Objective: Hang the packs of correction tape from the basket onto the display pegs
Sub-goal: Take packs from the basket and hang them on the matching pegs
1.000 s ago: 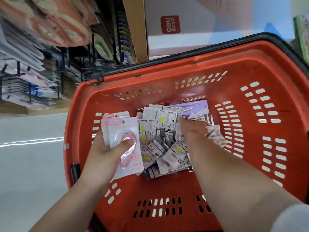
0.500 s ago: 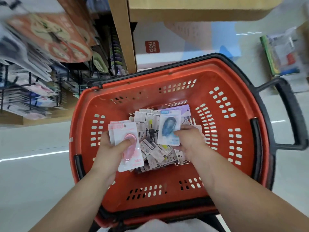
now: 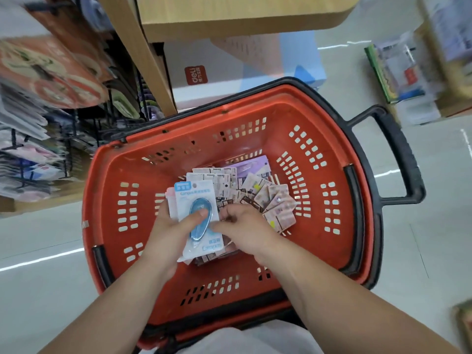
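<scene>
- Red basket [image 3: 332, 175] filled the middle of the head view, with a black handle [image 3: 398, 154] sticking out on its right side.
- Loose pile of correction tape packs [image 3: 245, 187] lay on the basket floor, mostly back side up, barcodes and print showing. One purple pack [image 3: 251, 166] lay face up at the far edge of the pile.
- Left grip [image 3: 168, 233] was low inside the basket over the near-left part of the pile. Its fingers were wrapped round a small stack of packs, with the thumb pressed across the top one.
- Top of that stack was a blue pack [image 3: 194, 198], face up, with its blue teardrop blister partly under the thumb. Pink card edges [image 3: 167, 199] peeked out beneath it on the left.
- Right grip [image 3: 245, 233] was just beside the left one. Its fingers were curled over the pile and the thumb tip sat at the blue pack's right edge. Could not tell whether it pinched the pack or only touched it.
- Display rack [image 3: 76, 129] stood left of the basket, with dark wire pegs and hanging goods, all blurred.
- Wooden shelf [image 3: 229, 16] was above, and a white box [image 3: 229, 72] with a red logo sat under it behind the basket.
- Pale floor [image 3: 38, 238] lay around the basket. More packaged goods [image 3: 403, 72] were at the right, blurred.
- White garment [image 3: 242, 335] showed at the bottom edge, between the forearms.
</scene>
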The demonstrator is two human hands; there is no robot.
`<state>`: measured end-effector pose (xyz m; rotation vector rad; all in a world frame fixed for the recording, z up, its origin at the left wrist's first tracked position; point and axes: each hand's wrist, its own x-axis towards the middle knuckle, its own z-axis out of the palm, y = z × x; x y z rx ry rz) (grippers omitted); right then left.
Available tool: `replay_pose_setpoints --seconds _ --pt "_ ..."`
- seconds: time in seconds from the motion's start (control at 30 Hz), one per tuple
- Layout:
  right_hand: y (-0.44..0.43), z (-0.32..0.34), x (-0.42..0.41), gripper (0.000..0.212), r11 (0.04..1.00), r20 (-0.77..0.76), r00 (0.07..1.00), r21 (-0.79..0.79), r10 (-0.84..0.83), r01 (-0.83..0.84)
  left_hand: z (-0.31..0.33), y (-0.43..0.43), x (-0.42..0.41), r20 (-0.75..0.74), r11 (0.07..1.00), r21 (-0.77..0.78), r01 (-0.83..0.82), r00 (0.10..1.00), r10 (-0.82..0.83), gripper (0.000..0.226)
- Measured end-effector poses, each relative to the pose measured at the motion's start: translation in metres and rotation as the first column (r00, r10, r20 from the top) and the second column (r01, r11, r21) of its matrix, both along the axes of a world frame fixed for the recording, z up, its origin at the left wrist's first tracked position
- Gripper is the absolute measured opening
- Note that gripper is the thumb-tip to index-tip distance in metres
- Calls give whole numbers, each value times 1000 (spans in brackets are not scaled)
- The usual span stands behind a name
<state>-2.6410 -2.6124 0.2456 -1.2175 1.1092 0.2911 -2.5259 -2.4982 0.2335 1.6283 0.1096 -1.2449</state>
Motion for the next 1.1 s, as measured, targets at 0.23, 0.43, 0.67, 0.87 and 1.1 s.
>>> replay_pose_setpoints --seconds 0.23,0.43,0.67,0.87,1.1 --pt "-83 -69 -25 51 809 -487 757 -158 435 -566 -23 17 23 -8 993 108 -45 999 46 65" --pt "-94 -120 -38 59 358 -751 270 -48 602 -932 -36 31 29 -14 993 115 -22 1000 24 39" --pt "-96 -124 -28 38 186 -732 171 -62 660 -981 -41 33 18 -13 990 121 -66 998 68 35" --pt "-89 -68 0 17 590 -364 678 -334 638 -735 -33 27 12 -9 977 154 -146 989 149 58" --pt "-28 18 20 25 936 115 962 -286 246 -205 0 -1 4 26 979 34 -199 980 199 49"
